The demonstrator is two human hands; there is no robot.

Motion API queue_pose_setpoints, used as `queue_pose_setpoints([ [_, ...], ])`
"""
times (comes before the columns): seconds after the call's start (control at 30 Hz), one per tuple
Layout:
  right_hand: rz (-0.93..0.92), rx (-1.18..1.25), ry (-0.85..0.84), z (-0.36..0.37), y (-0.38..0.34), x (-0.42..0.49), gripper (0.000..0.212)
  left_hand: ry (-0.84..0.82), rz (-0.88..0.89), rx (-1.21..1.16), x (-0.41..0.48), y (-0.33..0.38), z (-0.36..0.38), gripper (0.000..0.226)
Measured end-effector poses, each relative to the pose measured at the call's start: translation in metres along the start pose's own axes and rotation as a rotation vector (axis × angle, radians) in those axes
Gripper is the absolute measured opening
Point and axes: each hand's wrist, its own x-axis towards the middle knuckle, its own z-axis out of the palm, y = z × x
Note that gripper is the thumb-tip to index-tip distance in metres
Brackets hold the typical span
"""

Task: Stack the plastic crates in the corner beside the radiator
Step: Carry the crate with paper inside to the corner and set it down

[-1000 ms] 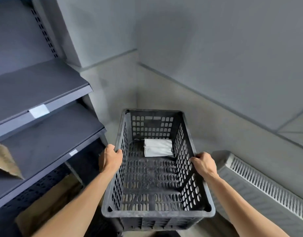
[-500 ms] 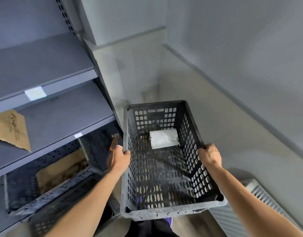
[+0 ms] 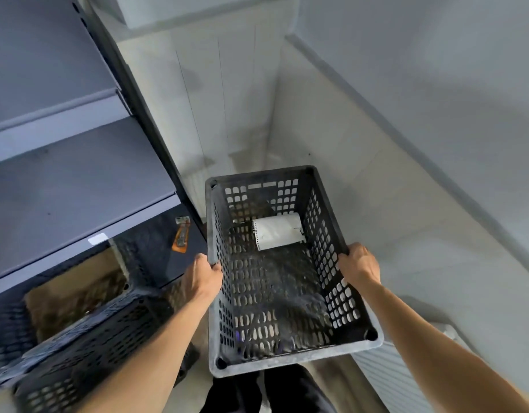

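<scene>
I hold a dark grey perforated plastic crate (image 3: 290, 357) in the air in front of me, above the floor by the corner. My left hand (image 3: 202, 277) grips its left rim. My right hand (image 3: 358, 263) grips its right rim. A white slip of paper (image 3: 278, 231) lies on the crate's bottom at the far end. A second dark crate (image 3: 87, 344) sits low at the left, partly under the shelves, with brown cardboard (image 3: 72, 289) in it. The white radiator (image 3: 391, 377) shows at the lower right, mostly hidden behind my right arm.
Grey metal shelves (image 3: 63, 180) fill the left side, their upright post close to the held crate. An orange-handled tool (image 3: 181, 238) lies on the dark bottom shelf. The pale floor of the corner (image 3: 251, 156) lies beyond the crate, between the shelf post and the right wall.
The view has tilted down and the crate has come lower and toward the corner floor. The second crate at the left has come into sight. Both hands keep their grip.
</scene>
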Motion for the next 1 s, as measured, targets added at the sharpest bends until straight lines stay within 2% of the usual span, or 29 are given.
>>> queue_pose_setpoints([
  [0.23, -0.037, -0.144, -0.129, 0.038, 0.005, 0.084, 0.010, -0.082, -0.092, 0.020, 0.040, 0.005, 0.048, 0.024],
  [0.33, -0.113, -0.131, -0.170, 0.070, 0.017, 0.125, 0.018, -0.098, -0.132, 0.058, 0.059, 0.000, 0.082, 0.019],
  [0.53, -0.162, -0.167, -0.169, 0.133, 0.037, 0.185, 0.017, -0.094, -0.159, 0.151, 0.090, -0.007, 0.158, 0.040],
  [0.73, -0.218, -0.250, -0.180, 0.193, 0.042, 0.237, 0.025, -0.029, -0.210, 0.045, 0.132, -0.028, 0.230, 0.022],
  [1.0, -0.166, -0.220, -0.236, 0.259, 0.054, 0.294, 0.022, -0.076, -0.256, 0.040, 0.167, -0.056, 0.301, 0.030],
])
